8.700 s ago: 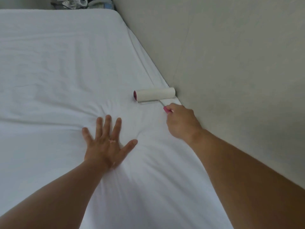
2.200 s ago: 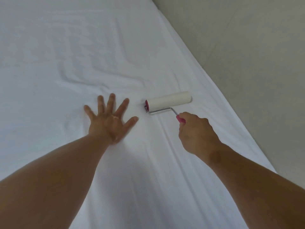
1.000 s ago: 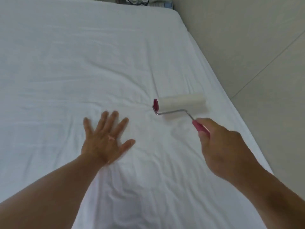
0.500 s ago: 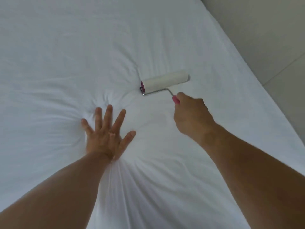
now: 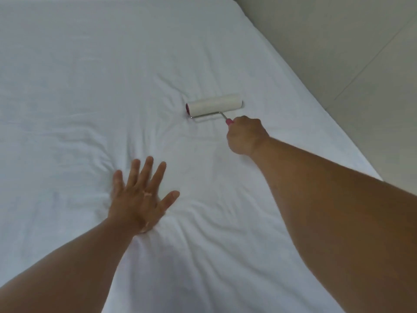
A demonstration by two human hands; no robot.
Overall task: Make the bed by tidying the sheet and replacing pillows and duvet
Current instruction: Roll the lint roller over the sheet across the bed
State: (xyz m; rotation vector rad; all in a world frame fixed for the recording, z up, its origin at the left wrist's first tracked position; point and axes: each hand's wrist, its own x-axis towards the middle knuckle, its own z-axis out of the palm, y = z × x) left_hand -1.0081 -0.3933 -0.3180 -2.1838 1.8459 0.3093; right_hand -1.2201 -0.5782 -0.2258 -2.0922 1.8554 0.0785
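Sheet [image 5: 90, 75] is being cleaned: lint roller [image 5: 215, 104] is gripped by right hand [image 5: 244, 136], left hand [image 5: 141, 196] is pressed flat and open; wrinkles [image 5: 144, 132] should be smoothed next

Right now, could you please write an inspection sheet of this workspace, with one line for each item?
Surface: white sheet, creased near the middle.
Job's things: lint roller, its roll resting on the sheet; pillows and duvet not seen.
Clutter: nothing seen.
Hands: left hand flat, fingers spread, pressing the sheet; right hand gripping the roller's pink handle.
Cables: nothing seen.
Surroundings: plain wall along the sheet's right edge.
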